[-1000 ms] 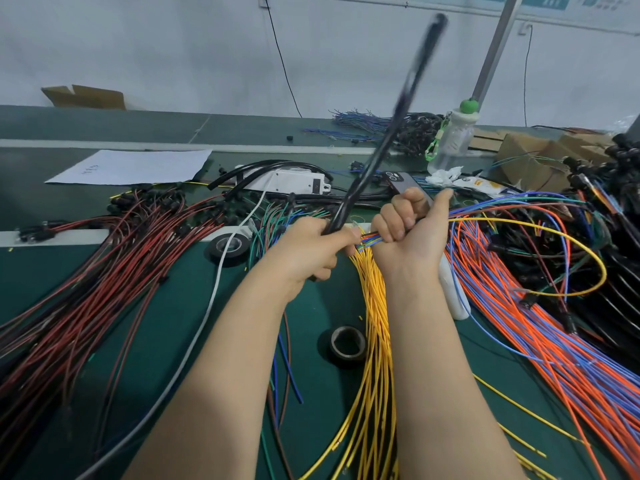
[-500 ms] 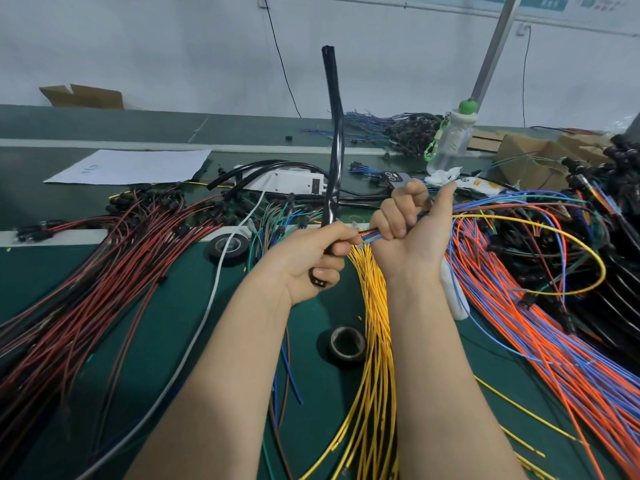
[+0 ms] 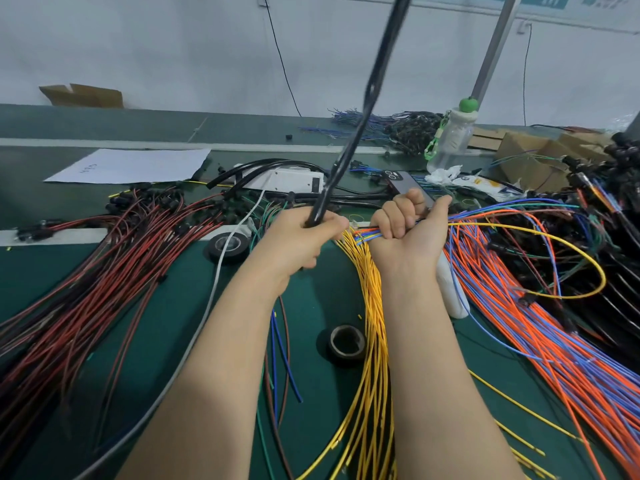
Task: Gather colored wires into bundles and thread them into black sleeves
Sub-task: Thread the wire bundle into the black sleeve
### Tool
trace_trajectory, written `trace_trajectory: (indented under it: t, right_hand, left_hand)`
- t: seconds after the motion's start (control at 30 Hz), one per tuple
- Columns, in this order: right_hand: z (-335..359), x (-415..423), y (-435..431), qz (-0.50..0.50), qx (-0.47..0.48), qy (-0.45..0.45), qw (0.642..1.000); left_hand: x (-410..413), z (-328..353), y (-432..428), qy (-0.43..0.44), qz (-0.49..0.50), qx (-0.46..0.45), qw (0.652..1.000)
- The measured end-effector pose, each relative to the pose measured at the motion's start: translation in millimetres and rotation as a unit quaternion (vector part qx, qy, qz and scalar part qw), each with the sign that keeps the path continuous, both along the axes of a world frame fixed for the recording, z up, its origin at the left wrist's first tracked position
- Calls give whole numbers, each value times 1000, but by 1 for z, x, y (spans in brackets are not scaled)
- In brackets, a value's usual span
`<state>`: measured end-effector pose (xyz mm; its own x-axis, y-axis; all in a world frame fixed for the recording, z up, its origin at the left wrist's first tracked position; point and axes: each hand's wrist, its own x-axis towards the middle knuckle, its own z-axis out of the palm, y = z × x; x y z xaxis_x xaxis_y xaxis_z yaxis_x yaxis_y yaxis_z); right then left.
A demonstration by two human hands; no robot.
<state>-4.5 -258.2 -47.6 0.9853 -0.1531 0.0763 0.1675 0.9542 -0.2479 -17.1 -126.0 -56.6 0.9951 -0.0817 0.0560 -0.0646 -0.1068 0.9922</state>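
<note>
The left hand (image 3: 304, 239) is closed in a fist round the lower end of a long black flexible sleeve (image 3: 322, 202), which rises tilted to the right. Just beside it, the right hand (image 3: 407, 237) grips a bundle of orange, blue and yellow wires (image 3: 363, 233), whose ends point toward the left hand. Beneath, loose yellow wires (image 3: 374, 306) lie on the green surface (image 3: 311, 306) by a black tape roll (image 3: 346, 342).

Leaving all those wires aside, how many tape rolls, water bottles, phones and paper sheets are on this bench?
tape rolls: 2
water bottle: 1
phone: 1
paper sheet: 1
Total: 5
</note>
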Motion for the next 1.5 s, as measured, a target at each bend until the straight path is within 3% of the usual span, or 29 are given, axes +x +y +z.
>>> trace_trajectory:
  t: [0.2,0.37,0.5,0.6,0.77,1.0,1.37,1.5]
  right_hand:
    - [-1,0,-1,8,11,-1,1000]
    - [-1,0,0,-19,-40,8,999]
    - [-1,1,1,-57,-50,15,997]
    - [0,1,-4,-76,-25,25,996]
    - [1,1,-6,-55,-6,21,998]
    - [1,2,-4,-2,-33,24,999]
    - [0,1,-5,8,-19,13,1000]
    - [1,1,-6,7,-18,9,1000]
  left_hand:
    - [-3,-2,-10,20,-60,6,998]
    - [-3,1,-12,-85,-8,157,984]
    - [-2,-1,-21,-127,30,210,969]
    - [-4,-5,-28,-121,32,165,978]
    - [-1,-5,-21,2,-43,-21,999]
    - [-2,-4,-14,-41,-14,33,998]
    - [0,-2,-8,-21,-30,101,994]
    - [-2,0,-5,20,-47,53,997]
